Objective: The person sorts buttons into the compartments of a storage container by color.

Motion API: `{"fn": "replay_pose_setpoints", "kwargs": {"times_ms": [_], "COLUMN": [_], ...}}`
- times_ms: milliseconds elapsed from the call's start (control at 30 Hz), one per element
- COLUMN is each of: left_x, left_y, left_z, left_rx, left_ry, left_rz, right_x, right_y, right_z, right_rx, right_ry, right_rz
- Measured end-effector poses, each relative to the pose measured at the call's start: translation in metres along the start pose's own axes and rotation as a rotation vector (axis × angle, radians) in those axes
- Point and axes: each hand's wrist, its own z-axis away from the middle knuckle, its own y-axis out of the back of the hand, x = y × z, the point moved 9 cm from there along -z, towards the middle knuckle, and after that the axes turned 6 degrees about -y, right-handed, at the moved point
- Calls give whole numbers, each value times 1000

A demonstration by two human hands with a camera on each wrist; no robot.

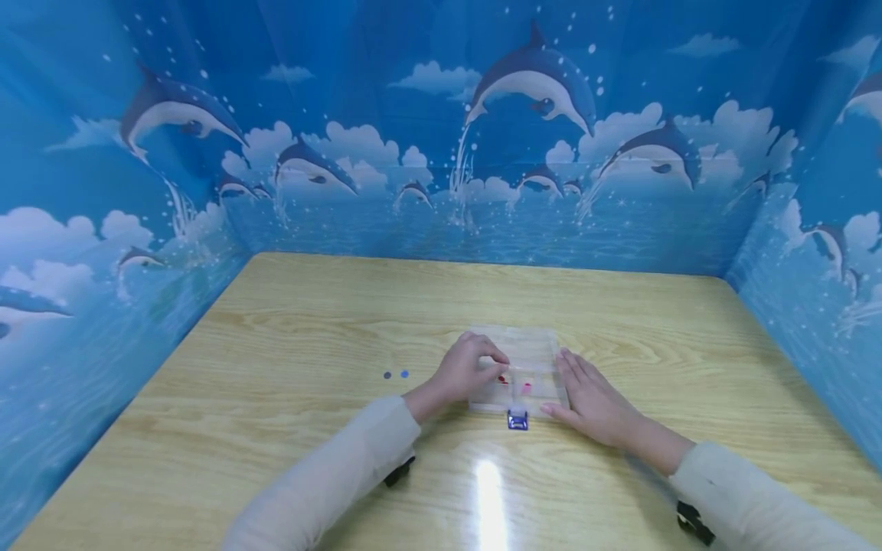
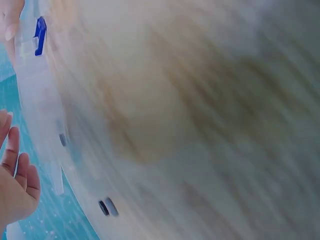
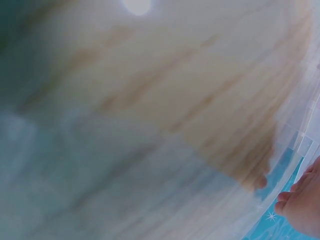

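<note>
Booth-like tabletop workspace; type of building unclear. Wood-grain table (image 1: 310,321) beneath left hand (image 1: 467,369) and right hand (image 1: 601,404); creased blue dolphin-print backdrop (image 1: 386,229) beyond both hands and to their left and right, enclosing three sides.

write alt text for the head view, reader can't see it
A person's left hand is over a clear rectangular plastic box containing small red pieces and a pink piece; the right hand touches its right side. A small dark disc and a small blue disc lie left of it on a light wood-grain table before a blue dolphin-print backdrop.
</note>
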Motion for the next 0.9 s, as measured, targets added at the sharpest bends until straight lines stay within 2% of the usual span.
{"fn": "replay_pose_setpoints", "kwargs": {"times_ms": [300,533,900], "left_x": [-3,-5,-15], "left_y": [10,13,19], "left_z": [9,15,19], "left_rx": [17,10,8], "left_ry": [-14,-26,-5], "left_rz": [29,9,37], "right_x": [-1,-2,1], "right_y": [2,1,-1], "right_z": [0,0,-2], "right_rx": [-7,-1,-19], "right_ry": [1,7,0], "right_rz": [-1,10,10]}}
